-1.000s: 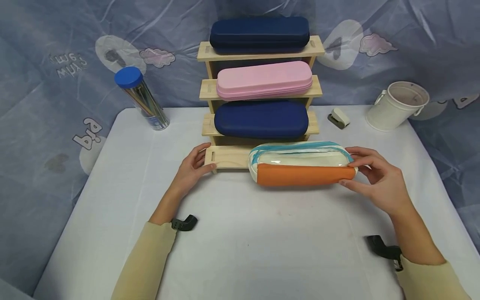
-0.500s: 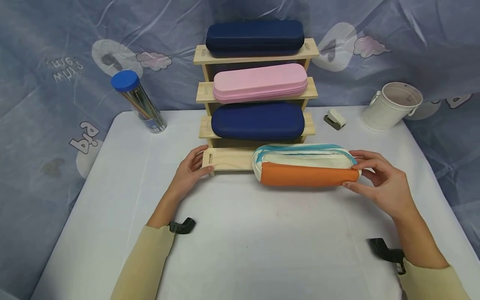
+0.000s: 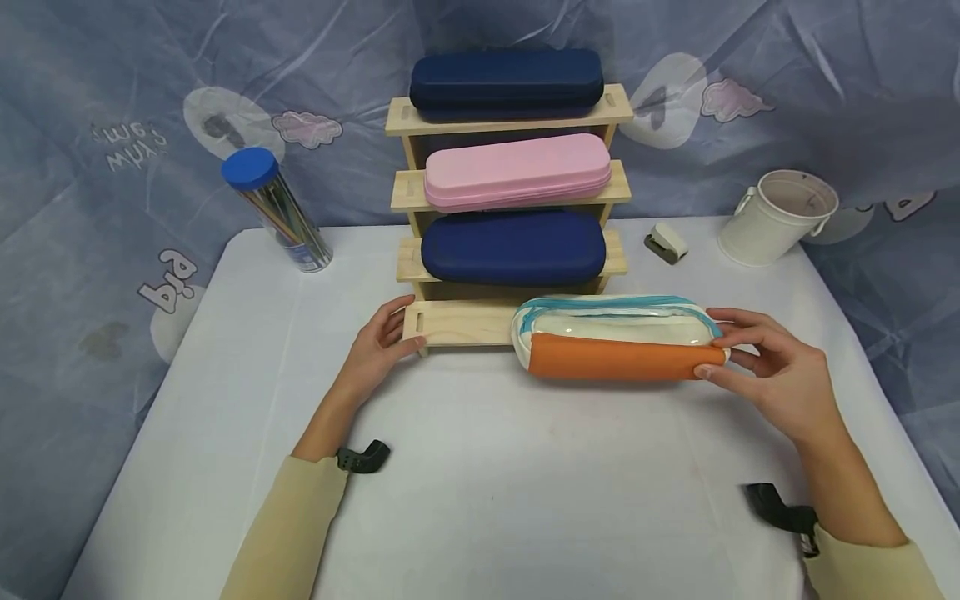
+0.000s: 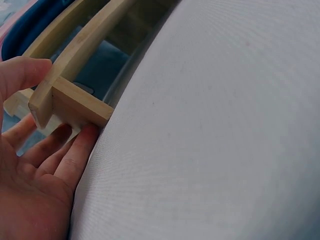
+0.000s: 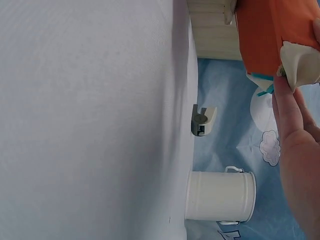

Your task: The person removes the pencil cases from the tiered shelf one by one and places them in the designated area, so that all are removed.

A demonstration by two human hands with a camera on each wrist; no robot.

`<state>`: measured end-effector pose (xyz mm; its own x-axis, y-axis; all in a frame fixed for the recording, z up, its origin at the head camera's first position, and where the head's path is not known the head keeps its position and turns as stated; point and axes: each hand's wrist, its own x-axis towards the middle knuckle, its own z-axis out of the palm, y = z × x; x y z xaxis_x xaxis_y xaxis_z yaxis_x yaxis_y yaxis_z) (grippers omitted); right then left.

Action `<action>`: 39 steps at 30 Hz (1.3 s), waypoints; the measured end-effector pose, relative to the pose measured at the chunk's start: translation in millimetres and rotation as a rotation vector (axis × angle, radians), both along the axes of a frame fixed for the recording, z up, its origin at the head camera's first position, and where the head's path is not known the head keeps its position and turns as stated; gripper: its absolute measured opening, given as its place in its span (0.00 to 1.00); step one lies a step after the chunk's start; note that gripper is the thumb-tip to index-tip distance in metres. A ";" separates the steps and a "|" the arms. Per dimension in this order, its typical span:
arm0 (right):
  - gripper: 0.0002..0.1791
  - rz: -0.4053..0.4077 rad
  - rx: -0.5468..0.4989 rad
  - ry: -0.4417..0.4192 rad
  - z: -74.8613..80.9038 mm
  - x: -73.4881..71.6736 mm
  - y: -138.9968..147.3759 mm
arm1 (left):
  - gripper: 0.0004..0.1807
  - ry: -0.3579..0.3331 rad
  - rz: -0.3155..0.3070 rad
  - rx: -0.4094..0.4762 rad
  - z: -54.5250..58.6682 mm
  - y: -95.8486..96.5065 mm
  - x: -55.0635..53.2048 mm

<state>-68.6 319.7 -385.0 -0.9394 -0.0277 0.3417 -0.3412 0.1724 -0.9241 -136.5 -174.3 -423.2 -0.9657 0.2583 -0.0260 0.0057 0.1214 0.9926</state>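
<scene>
A four-step wooden rack (image 3: 461, 323) stands on the table, and my left hand (image 3: 377, 346) holds the left end of its lowest step. In the left wrist view the thumb lies on the step (image 4: 75, 55) and the fingers touch its side panel. My right hand (image 3: 783, 375) pinches the right end of a soft pencil case (image 3: 622, 358), orange and cream with a teal zip. This case overlaps the right part of the lowest step and sticks out past its right end. Hard cases fill the steps above: blue (image 3: 513, 247), pink (image 3: 517, 171) and dark navy (image 3: 506, 82).
Left of the rack, a clear tube with a blue lid (image 3: 288, 221) holds thin sticks. A small white and grey stapler-like object (image 3: 665, 243) and a white bucket (image 3: 776, 221) stand at the back right. A patterned blue cloth (image 3: 345, 50) hangs behind the table (image 3: 525, 483).
My right hand has shifted the orange and cream pencil case slightly to the right along the lowest step. The left hand keeps its hold on the rack. The head view has tilted a little.
</scene>
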 end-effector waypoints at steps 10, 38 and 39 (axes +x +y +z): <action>0.22 -0.044 -0.054 -0.005 1.0 3.5 10.1 | 0.38 -0.008 0.006 0.003 -0.9 -0.4 1.4; 0.22 -0.200 -0.215 0.139 -2.6 12.7 58.5 | 0.37 0.005 -0.007 0.012 -0.6 -0.2 0.3; 0.21 -0.214 -0.211 0.147 -3.1 13.5 60.9 | 0.37 0.012 -0.011 0.018 -4.9 -0.5 -1.4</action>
